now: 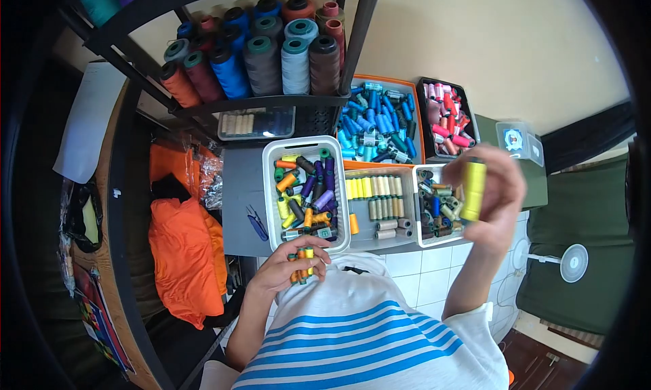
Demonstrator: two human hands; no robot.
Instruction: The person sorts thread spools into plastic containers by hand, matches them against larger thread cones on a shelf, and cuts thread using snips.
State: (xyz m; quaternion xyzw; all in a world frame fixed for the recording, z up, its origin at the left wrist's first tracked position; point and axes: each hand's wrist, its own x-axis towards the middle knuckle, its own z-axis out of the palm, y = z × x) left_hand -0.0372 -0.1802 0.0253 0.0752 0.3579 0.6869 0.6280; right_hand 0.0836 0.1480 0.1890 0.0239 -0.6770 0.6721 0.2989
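My right hand (503,200) is raised at the right, its fingers closed around a yellow thread spool (473,190) held upright close to the camera. Low in front of my body, my left hand (271,271) is closed on several small thread spools (302,265), orange, dark-ended and yellow. It is at the near edge of a white basket (272,214) with mixed purple, orange, yellow and dark spools. To the right of that basket, a light tray (380,243) has yellow and beige spools in rows. One orange spool (353,223) stands at the tray's left side.
Behind are an orange-rimmed bin (420,119) of blue spools and a black bin (472,122) of red and pink ones. A white basket (418,217) of mixed spools sits right. Thread snips (257,224) lie left. A black shelf (203,109) carries large cones.
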